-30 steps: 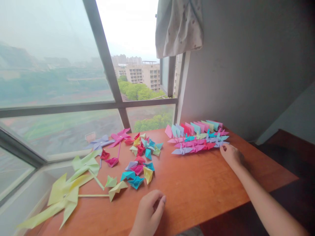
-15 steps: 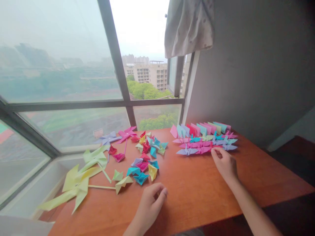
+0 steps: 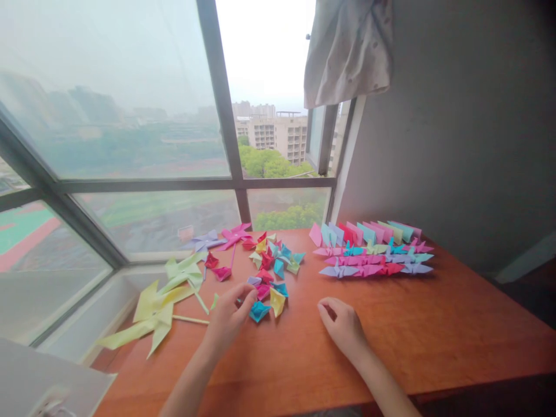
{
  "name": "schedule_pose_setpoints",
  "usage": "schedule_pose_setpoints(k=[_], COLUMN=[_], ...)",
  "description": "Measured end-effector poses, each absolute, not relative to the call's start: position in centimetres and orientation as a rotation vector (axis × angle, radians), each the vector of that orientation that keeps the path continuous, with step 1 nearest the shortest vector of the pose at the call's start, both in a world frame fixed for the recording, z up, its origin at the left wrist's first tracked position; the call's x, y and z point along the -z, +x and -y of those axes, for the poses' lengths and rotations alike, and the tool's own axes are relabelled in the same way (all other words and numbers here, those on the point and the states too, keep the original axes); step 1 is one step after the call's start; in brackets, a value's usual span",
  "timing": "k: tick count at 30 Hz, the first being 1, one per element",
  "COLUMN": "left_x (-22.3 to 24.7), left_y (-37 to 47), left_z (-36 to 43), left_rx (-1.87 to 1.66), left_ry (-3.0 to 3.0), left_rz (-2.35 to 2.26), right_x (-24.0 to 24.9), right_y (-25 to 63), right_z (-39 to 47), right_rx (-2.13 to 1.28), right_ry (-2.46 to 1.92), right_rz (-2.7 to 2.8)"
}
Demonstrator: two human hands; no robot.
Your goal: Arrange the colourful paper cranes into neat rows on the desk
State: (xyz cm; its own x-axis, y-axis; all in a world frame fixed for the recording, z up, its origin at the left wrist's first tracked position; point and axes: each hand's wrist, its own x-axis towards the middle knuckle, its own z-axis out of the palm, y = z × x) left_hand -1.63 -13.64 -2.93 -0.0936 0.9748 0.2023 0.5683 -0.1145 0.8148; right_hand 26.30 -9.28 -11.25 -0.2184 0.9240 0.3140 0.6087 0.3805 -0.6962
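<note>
My left hand is over the near left side of a cluster of folded paper boats. Its fingers are curled, thumb and forefinger close together; whatever is at their tips is hidden. Beside those fingertips lie a blue boat, a magenta boat and a yellow boat. My right hand hovers low above the bare wood, closed in a loose pinch with nothing visible in it. Beyond it, paper cranes stand in rows, among them a lilac crane and a red crane.
Paper pinwheels lie on the left, including a yellow pinwheel, a green pinwheel and a pink pinwheel. Behind the cranes runs a row of folded coloured papers. A window frame and grey wall border the wooden table.
My right hand has drawn back from the front row of cranes, toward me and left. My left hand has moved forward and left over the boats. The view has shifted slightly left.
</note>
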Motion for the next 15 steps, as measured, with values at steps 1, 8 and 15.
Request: schedule_pose_setpoints(k=[1, 8, 15], left_x=[2.8, 2.1, 0.8], left_y=[-2.3, -4.9, -0.8], left_z=[13.6, 11.6, 4.7], left_rx=[-1.111, -1.009, -0.896], left_ry=[1.709, 1.893, 2.062], left_rz=[-1.722, -2.035, -1.976], right_x=[11.2, 11.0, 10.7], right_y=[26.4, 26.3, 26.4], right_z=[9.3, 9.3, 9.0], right_rx=[-0.563, -0.544, -0.611], right_ry=[-1.311, -1.299, -1.268], right_rz=[1.937, 1.966, 1.921])
